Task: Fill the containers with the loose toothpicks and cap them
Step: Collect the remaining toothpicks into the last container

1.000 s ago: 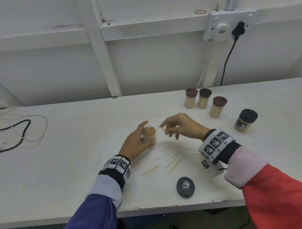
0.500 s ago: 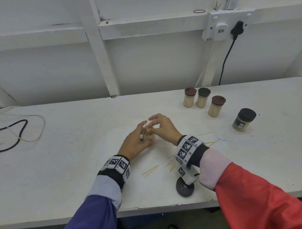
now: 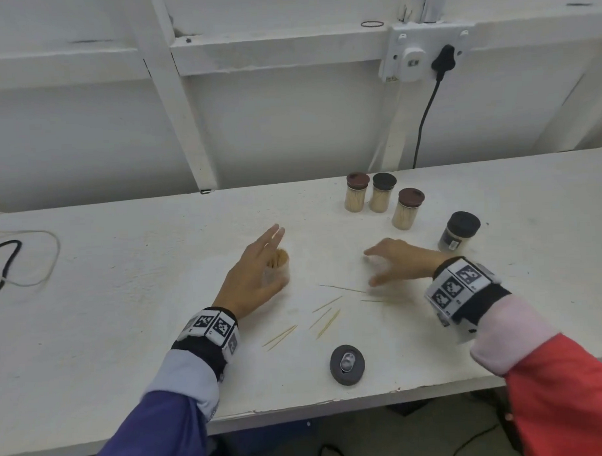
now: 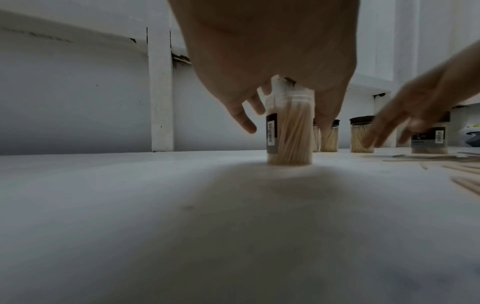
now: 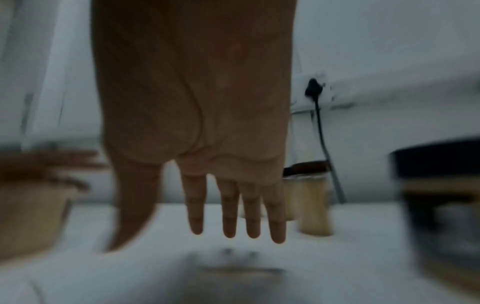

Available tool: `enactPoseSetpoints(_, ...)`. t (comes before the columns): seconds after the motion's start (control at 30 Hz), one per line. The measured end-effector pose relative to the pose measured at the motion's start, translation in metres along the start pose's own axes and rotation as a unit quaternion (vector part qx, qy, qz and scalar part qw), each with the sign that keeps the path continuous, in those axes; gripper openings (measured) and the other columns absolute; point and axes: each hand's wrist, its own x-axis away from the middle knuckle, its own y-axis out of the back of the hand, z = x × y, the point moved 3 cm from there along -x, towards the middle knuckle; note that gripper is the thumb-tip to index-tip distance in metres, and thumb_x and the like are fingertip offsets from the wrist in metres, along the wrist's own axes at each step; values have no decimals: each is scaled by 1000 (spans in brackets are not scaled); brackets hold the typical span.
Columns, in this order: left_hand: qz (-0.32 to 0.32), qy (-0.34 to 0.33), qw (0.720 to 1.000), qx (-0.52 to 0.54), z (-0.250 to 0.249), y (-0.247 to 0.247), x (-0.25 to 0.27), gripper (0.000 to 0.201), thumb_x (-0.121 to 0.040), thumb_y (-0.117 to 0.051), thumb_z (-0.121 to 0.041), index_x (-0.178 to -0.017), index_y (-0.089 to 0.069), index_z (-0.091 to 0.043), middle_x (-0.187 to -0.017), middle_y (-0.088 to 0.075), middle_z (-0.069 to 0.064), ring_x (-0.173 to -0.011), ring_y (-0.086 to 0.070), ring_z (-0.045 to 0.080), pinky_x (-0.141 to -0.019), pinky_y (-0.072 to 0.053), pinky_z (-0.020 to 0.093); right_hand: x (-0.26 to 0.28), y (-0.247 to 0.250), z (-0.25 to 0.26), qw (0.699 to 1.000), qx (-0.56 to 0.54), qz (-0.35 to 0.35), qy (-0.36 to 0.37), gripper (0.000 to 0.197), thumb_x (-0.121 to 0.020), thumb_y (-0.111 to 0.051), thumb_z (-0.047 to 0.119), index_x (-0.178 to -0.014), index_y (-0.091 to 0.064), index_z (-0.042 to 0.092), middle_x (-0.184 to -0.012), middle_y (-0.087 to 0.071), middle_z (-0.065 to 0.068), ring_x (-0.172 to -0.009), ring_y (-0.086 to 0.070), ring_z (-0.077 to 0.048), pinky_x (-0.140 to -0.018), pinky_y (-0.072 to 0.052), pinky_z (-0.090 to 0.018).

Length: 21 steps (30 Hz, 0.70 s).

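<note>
**Operator:** Status of the fill-and-cap procedure?

**Inspector:** Judged partly complete. Four small clear cylindrical containers with dark round caps [image 3: 381,192] stand closed at the far right of the bench, all packed with toothpicks. One uncapped clear cylindrical container [image 3: 280,266] stands upright near the centre, packed almost to its rim. Its likely lid, a dark grey round cap [image 3: 347,364], lies near the front edge, well apart from it.

**Operator:** Remaining work?

**Inspector:** Roughly a handful of thin pale wooden loose toothpicks [image 3: 325,319] lie scattered between the open container and the cap. They must be collected and inserted, then the cap fitted.

**Operator:** Hand states?

**Inspector:** The left hand [image 3: 252,277] flanks the open container — fingers extended and relaxed on either side in the left wrist view; whether they touch it cannot be told. The right hand [image 3: 398,260] hovers over the scattered toothpicks, fingers spread and straight, holding nothing; it is motion-blurred.

**Operator:** Surroundings?

**Inspector:** A white painted workbench [image 3: 124,302], scuffed at its front edge, set against a white panelled wall [image 3: 84,133]. A wall socket with a black plug and cord [image 3: 434,66] sits above — loose cables [image 3: 17,261] lie at far left.
</note>
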Motion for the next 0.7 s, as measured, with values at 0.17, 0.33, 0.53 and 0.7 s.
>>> enactPoseSetpoints(0.17,10,-14,1000,-13,6,-3,-1,68,-93,-62,-35,-152,-30,-25,-156,-23,-21,-139,-24,-1,-104,-35,25,10,-22,-26,1000,-2,0,13,108,-62,-87,44,-151,-28,27,-153,-20,3,-141,-18,-20,-116,-23,-39)
enactPoseSetpoints(0.33,11,-5,1000,-8,5,-3,0,65,-94,-64,-31,-151,-33,-27,-153,-27,-23,-138,-23,-8,-105,-23,10,14,-20,-19,996,-15,-65,57,69,-64,-87,27,-128,-59,22,-118,-47,7,-113,-44,-15,-95,-39,-29)
enactPoseSetpoints(0.53,12,27,999,13,4,-2,3,64,-92,-65,-33,-149,-35,-30,-147,-32,-25,-132,-27,-13,-102,-23,9,17,-18,-17,990,-29,-93,99,29,-71,-84,13,-99,-77,14,-89,-61,7,-74,-53,-5,-74,-46,-26)
enactPoseSetpoints(0.7,15,35,999,10,1,-2,2,63,-93,-64,-32,-149,-35,-30,-145,-33,-24,-131,-28,-10,-103,-26,14,18,-14,-12,991,9,-100,83,14,-78,-78,17,-93,-78,18,-91,-72,4,-81,-56,-8,-71,-46,-20)
